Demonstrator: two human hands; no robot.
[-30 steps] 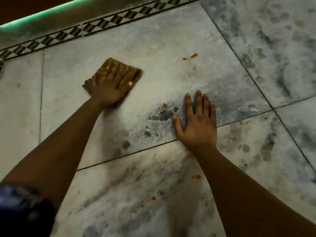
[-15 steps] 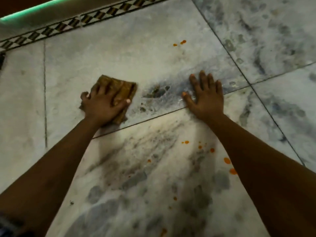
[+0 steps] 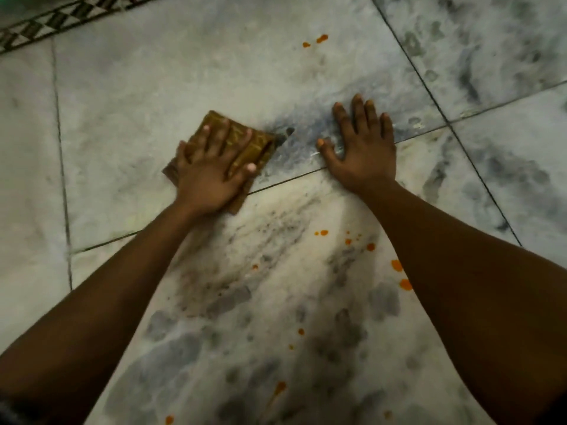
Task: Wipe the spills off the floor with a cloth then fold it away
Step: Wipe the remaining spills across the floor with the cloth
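Note:
A folded brown cloth (image 3: 260, 145) lies flat on the marble floor (image 3: 153, 87). My left hand (image 3: 211, 167) presses on it with spread, straight fingers and covers most of it. My right hand (image 3: 362, 148) rests flat on the floor to the right of the cloth, fingers straight, a short gap apart from it. Orange spill drops (image 3: 320, 38) sit on the far tile. More orange drops (image 3: 371, 246) dot the near tile between my forearms, with larger ones (image 3: 405, 284) beside my right forearm.
A dark patterned border strip (image 3: 46, 26) runs along the top left. Thin dark grout lines (image 3: 429, 87) cross the grey-veined tiles. Small orange specks (image 3: 279, 386) lie near the bottom edge.
My left hand has slid the cloth to the right, toward my right hand, over the dark patch. The view has tilted down, showing more drops near me.

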